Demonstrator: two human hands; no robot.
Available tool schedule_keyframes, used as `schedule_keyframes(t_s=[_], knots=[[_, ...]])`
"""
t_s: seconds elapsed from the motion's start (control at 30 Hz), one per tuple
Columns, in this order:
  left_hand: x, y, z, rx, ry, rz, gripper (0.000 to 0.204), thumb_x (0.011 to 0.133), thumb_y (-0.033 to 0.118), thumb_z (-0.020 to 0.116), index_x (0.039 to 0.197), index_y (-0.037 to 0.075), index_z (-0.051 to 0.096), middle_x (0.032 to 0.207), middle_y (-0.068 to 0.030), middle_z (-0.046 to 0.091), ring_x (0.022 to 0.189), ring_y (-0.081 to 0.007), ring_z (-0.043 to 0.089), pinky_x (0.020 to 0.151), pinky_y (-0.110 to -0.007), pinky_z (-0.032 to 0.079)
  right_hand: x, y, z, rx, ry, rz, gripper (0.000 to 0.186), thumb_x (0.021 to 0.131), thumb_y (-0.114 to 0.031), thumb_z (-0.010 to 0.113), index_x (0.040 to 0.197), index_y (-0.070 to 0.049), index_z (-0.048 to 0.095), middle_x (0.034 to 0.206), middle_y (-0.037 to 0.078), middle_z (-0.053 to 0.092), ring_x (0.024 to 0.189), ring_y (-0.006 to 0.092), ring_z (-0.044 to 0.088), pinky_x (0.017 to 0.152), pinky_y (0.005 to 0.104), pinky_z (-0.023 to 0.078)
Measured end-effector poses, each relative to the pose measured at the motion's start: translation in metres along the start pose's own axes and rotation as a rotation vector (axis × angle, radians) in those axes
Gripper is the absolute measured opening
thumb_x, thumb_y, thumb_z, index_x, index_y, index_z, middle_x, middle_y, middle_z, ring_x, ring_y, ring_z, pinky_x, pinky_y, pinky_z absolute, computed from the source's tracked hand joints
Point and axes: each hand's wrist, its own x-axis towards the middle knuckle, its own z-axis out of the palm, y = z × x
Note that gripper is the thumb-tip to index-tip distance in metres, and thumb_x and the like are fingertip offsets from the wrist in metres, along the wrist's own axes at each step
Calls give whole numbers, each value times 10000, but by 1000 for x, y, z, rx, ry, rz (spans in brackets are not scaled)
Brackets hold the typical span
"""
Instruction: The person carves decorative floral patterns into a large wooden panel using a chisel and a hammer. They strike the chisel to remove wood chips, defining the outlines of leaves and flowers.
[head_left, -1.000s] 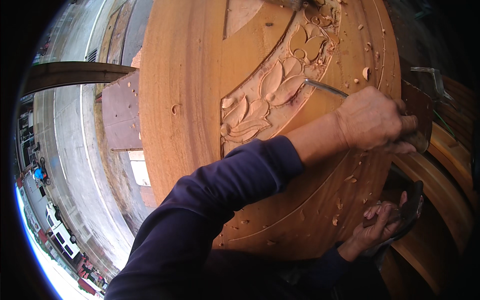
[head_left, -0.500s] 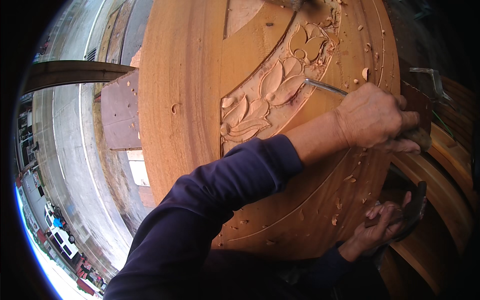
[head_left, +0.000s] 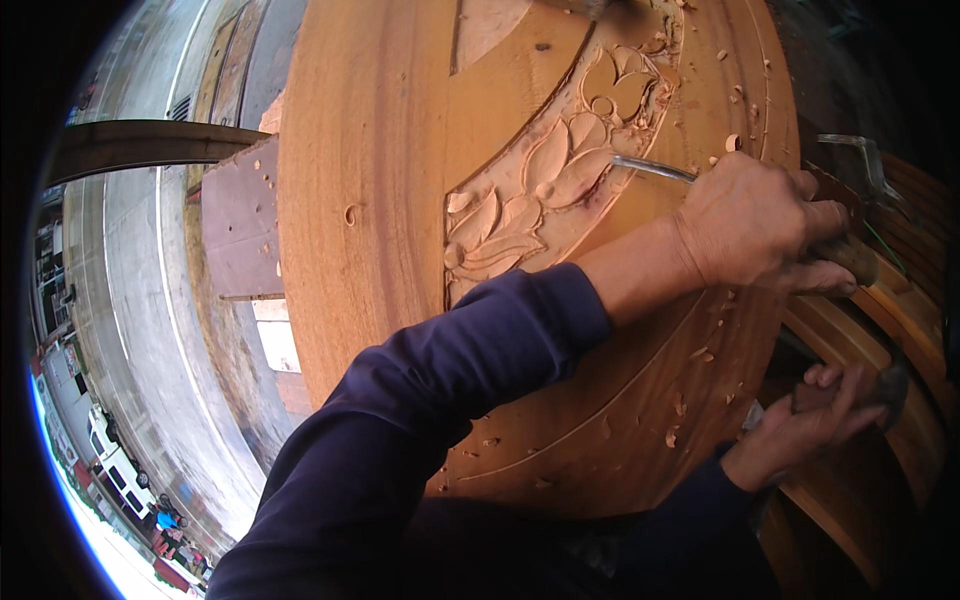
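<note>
My left hand (head_left: pixel 750 225) is closed around the wooden handle (head_left: pixel 855 258) of a steel chisel (head_left: pixel 650 167), whose tip rests on a carved leaf (head_left: pixel 575 180) in the floral relief of a large wooden panel (head_left: pixel 360 250). Part of the handle is hidden under my fingers. At the lower right, beside the panel's edge, my right hand (head_left: pixel 820 420) grips a dark mallet-like tool (head_left: pixel 888 395), slightly blurred; its exact shape is hard to make out. Curled wood shavings (head_left: pixel 705 355) lie scattered over the panel.
Curved wooden pieces (head_left: pixel 890 310) and a clear bent object (head_left: pixel 860 150) are at the right. A maroon board (head_left: pixel 235 225) and a dark beam (head_left: pixel 130 145) extend leftward. Beyond lie a road (head_left: pixel 140 270), a white vehicle (head_left: pixel 115 460) and a small blue-clad person (head_left: pixel 165 520) on a two-wheeler.
My right hand has swung right and slightly up with the dark tool. My left hand has shifted a little, chisel tip still on the leaf. The distant rider has moved down the picture.
</note>
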Motion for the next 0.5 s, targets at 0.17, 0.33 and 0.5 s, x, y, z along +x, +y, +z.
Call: schedule_keyframes(t_s=[0.17,0.33,0.5], knots=[[5,-1,6,-6,39,-36,503,805,637,771,978,165,762,647,-73,646,576,-304,678,480,-419,497,13,-4,25,-255,-479,-137,537,969,-29,692,1472,1,507,875,4,589,690,64,510,585,207,400],[7,-4,7,3,27,-85,508,806,628,773,1011,163,764,668,-87,658,614,-309,695,514,-419,518,20,2,37,-54,-373,53,585,969,-29,696,1511,1,477,960,-9,636,688,4,461,571,180,359],[39,-18,7,60,-348,-142,502,921,565,681,1008,74,735,796,-103,704,709,-289,725,610,-412,566,32,7,39,-233,-505,9,597,950,-8,705,1510,-43,501,1026,-6,637,683,19,465,557,190,351]])
